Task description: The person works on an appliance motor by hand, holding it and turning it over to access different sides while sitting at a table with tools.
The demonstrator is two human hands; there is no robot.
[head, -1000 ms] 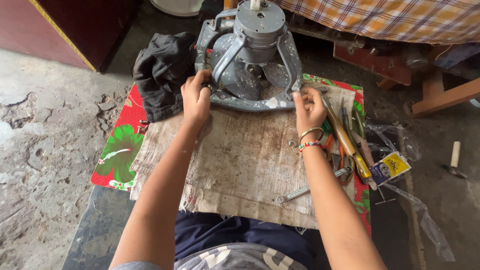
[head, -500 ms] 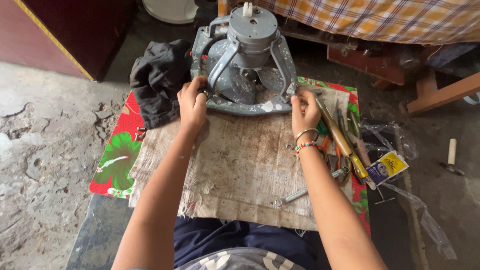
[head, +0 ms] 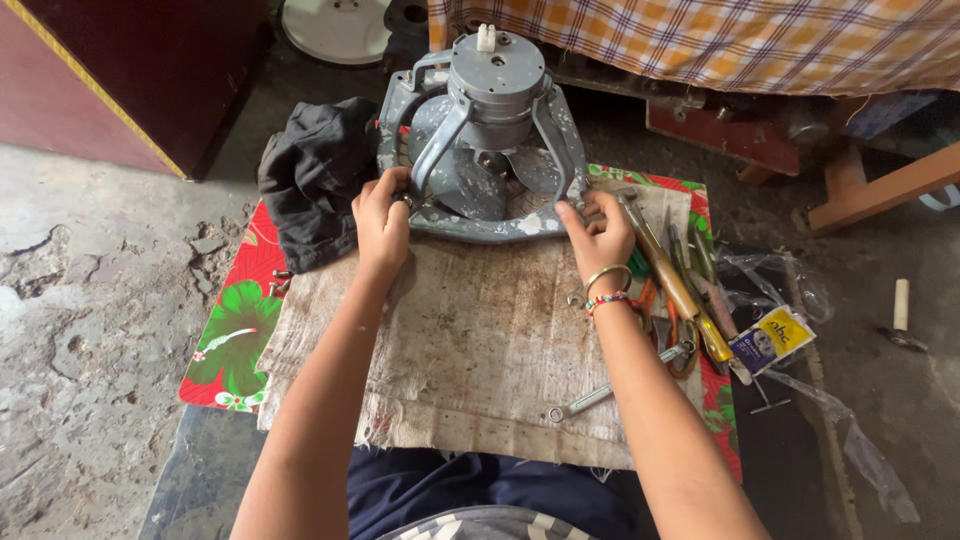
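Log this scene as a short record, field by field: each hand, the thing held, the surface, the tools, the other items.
left hand: grips the near left rim of the fan frame
right hand: grips the near right rim; bangles on the wrist
fan frame: grey metal, round motor on top, blades inside
surface: stained sackcloth over a red floral mat
tools: screwdriver and pliers at right, spanner near the front edge
other: black cloth left of the fan

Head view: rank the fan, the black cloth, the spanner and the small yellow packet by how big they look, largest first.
1. fan, held by both hands
2. black cloth
3. spanner, long but thin
4. yellow packet, close to the spanner in apparent size, so their order is unsure
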